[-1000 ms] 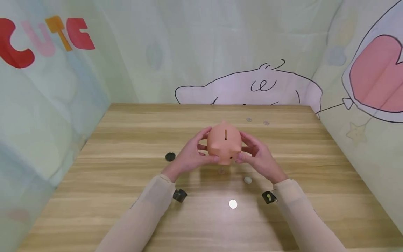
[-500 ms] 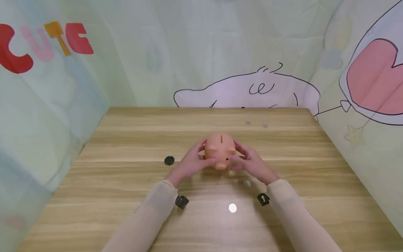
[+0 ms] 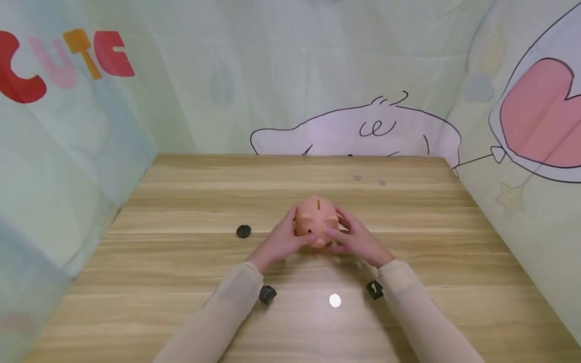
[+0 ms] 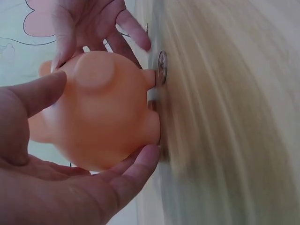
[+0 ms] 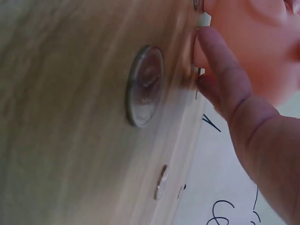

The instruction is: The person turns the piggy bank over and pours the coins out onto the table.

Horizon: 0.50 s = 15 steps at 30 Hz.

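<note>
An orange piggy bank stands upright between both hands, its coin slot on top and snout toward me. My left hand holds its left side, thumb on the face beside a black eye. On the other side my right hand grips it, its thumb next to the snout. In the left wrist view the feet are at the tabletop, with a coin close to one foot. From the right wrist, a larger-looking coin lies near the fingers.
On the wooden table, a bright coin lies nearer me. Two coins, one here and another, lie toward the back edge. A black round plug sits left of the left hand. Printed curtains surround the table.
Both hands have brought the piggy bank down and slightly toward me. It has turned a little, and the eye on the left now shows while the right thumb covers the other.
</note>
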Tool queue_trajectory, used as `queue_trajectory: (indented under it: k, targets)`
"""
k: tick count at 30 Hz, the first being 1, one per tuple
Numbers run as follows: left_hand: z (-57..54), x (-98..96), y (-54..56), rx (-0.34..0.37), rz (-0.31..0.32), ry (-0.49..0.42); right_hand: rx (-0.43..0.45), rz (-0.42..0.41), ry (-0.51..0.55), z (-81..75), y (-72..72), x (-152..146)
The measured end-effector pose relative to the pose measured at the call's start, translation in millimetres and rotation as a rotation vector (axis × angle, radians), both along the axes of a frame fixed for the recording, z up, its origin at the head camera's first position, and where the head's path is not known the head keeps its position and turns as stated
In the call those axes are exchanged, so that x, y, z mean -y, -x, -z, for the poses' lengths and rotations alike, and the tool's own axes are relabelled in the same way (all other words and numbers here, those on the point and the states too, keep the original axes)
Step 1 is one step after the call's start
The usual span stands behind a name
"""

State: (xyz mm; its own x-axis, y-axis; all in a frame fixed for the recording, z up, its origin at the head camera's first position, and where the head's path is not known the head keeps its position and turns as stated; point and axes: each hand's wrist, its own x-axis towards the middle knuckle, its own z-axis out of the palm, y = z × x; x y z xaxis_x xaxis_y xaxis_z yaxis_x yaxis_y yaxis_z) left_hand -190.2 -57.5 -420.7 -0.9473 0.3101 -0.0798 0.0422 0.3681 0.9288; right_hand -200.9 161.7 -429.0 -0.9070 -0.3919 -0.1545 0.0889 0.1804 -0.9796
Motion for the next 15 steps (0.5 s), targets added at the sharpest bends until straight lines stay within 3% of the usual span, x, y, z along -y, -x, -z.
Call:
queue_trajectory:
  k: [8,15]
  targets:
    - [-8.9,9.8,1.1,-0.001,0.001,0.07,-0.013,0.003,-0.075,-8.7,-1.0,-7.5]
    - [-12.4,11.9,2.0,-0.014,0.048,-0.005,-0.049,-0.026,-0.079,-12.8,0.2,-7.2]
